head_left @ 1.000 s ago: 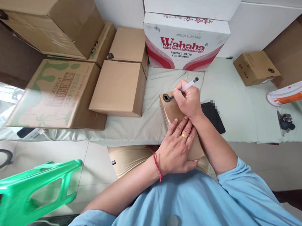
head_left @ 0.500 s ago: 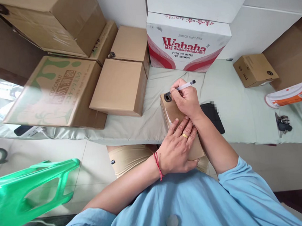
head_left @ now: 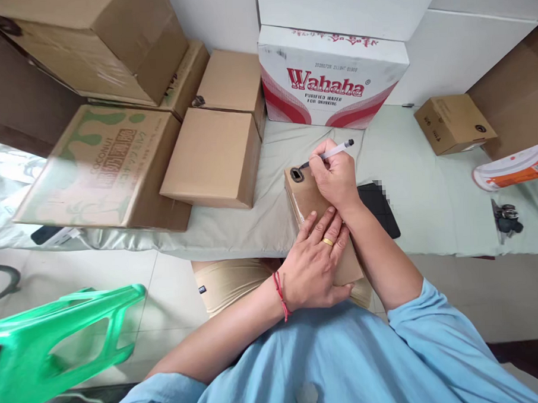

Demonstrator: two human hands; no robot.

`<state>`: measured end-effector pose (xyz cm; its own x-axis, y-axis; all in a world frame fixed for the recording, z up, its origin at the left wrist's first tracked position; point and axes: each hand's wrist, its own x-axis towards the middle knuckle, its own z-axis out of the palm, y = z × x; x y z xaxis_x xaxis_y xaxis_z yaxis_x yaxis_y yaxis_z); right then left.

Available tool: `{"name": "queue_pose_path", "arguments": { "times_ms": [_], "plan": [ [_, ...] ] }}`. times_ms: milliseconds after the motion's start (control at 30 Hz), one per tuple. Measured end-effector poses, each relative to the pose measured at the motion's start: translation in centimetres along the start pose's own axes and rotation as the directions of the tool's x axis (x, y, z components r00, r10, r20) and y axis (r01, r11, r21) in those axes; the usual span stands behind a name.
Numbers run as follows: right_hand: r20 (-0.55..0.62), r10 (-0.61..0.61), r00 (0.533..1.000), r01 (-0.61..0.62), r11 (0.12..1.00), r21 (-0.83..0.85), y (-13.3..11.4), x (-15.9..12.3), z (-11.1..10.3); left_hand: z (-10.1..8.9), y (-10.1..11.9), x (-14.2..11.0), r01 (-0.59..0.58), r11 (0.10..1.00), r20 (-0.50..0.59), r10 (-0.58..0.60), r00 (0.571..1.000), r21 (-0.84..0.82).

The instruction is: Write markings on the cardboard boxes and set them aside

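Observation:
A small brown cardboard box (head_left: 313, 190) lies near the front edge of the covered table. Its far left corner bears a dark ring (head_left: 297, 174) around a black rectangular patch. My right hand (head_left: 337, 178) is closed around a pen (head_left: 341, 148) with a white barrel and black end; the tip is just right of the ring, and I cannot tell if it touches the cardboard. My left hand (head_left: 318, 259) rests flat on the near part of the box with fingers spread, hiding much of its top. Beside my right wrist lies a flat black object (head_left: 380, 211).
Cardboard boxes (head_left: 213, 156) and a coconut carton (head_left: 93, 167) stand to the left. A white-and-red Wahaha carton (head_left: 330, 80) is at the back. Farther right are a small box (head_left: 457, 125), an orange-and-white canister (head_left: 515, 167) and keys (head_left: 507, 219). A green stool (head_left: 65, 347) stands lower left.
My right hand and the pen have shifted slightly right, and the pen tip has moved off the ring's edge. My left hand stays on the box.

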<state>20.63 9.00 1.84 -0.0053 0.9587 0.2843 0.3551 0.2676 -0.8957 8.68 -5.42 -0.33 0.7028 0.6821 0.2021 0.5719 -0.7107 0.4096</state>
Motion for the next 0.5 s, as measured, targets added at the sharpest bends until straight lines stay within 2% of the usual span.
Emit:
{"name": "queue_pose_path", "arguments": {
  "times_ms": [500],
  "plan": [
    [-0.045,0.051,0.998,-0.053,0.998,-0.041,-0.82,-0.53,-0.49,0.01,-0.05,-0.09,0.002,1.000,-0.002,-0.002,1.000,0.010]
  ]
}}
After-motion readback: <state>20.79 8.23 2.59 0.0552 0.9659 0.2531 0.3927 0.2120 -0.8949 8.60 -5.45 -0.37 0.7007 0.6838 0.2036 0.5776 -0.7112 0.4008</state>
